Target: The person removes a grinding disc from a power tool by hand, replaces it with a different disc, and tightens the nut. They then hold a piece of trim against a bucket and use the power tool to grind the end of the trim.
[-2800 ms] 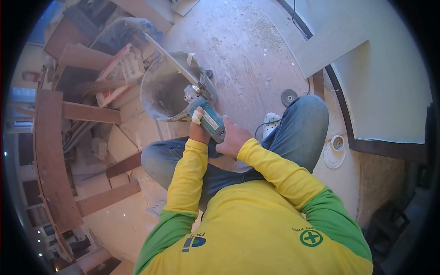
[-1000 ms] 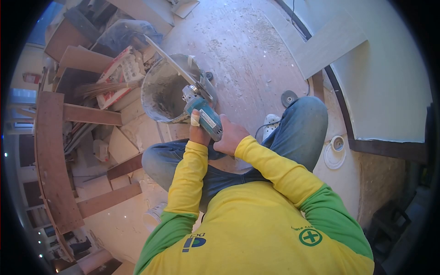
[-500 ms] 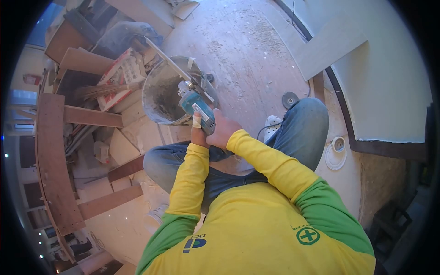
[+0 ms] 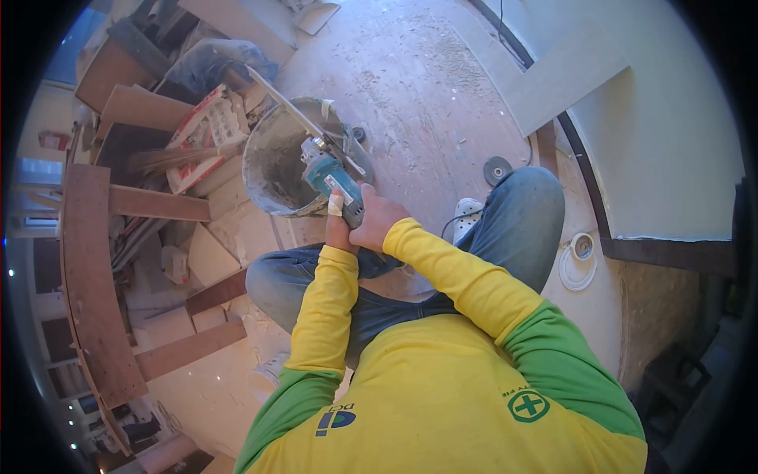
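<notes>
A teal angle grinder (image 4: 322, 172) is held out in front of me with both hands on its rear body. My left hand (image 4: 338, 229), with pale tape round one finger, closes on it from the left and below. From the right, my right hand (image 4: 378, 219) wraps the grinder's back end. The grinder's head meets a long, thin light strip (image 4: 278, 96) that slants across the mouth of a dusty bucket (image 4: 260, 178). The disc shows only edge-on, and my palms are hidden.
Beyond the bucket, dust and chips cover the floor (image 4: 410, 87). A loose grinding disc (image 4: 497, 170) lies by my right knee, and a white roll (image 4: 582, 249) sits further right. Boards (image 4: 150, 110), a torn bag (image 4: 207, 134) and a wooden frame (image 4: 99, 276) crowd the left.
The grinder and both hands have shifted slightly left. Haze around the bucket looks thinner now. The grip is unchanged.
</notes>
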A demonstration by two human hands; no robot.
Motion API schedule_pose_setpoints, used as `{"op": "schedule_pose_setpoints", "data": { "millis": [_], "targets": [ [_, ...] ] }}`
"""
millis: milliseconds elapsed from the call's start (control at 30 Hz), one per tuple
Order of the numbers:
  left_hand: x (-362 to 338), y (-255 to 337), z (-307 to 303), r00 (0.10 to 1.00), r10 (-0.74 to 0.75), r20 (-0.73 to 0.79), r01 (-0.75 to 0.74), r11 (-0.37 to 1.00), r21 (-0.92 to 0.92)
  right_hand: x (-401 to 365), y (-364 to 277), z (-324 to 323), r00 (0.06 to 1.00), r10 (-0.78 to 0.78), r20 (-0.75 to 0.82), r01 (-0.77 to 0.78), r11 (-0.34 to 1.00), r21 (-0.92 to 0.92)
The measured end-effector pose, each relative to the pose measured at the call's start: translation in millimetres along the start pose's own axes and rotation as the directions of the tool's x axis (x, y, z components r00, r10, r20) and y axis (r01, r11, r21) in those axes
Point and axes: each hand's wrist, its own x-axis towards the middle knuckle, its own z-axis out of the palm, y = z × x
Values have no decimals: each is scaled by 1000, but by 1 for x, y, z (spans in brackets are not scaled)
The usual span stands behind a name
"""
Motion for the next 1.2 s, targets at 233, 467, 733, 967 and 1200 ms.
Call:
{"op": "schedule_pose_setpoints", "data": {
  "millis": [233,467,733,967,1200],
  "targets": [
    [-2,5,2,999,17,29,-18,1000,22,-7,-1,-5,999,7,45,-7,1000,-2],
    [6,2,-12,994,-24,107,28,999,-37,-24,5,-4,999,18,39,-18,1000,-2],
    [-1,8,8,999,38,20,-38,999,10,-17,-1,-8,998,31,48,-31,1000,2],
    [4,2,-7,998,16,61,-14,1000,-21,-18,10,7,999,-7,-43,7,1000,-7],
    [1,4,1,999,0,34,2,999,-32,-16,10,5,1000,-14,-18,14,1000,-15]
  ]
}}
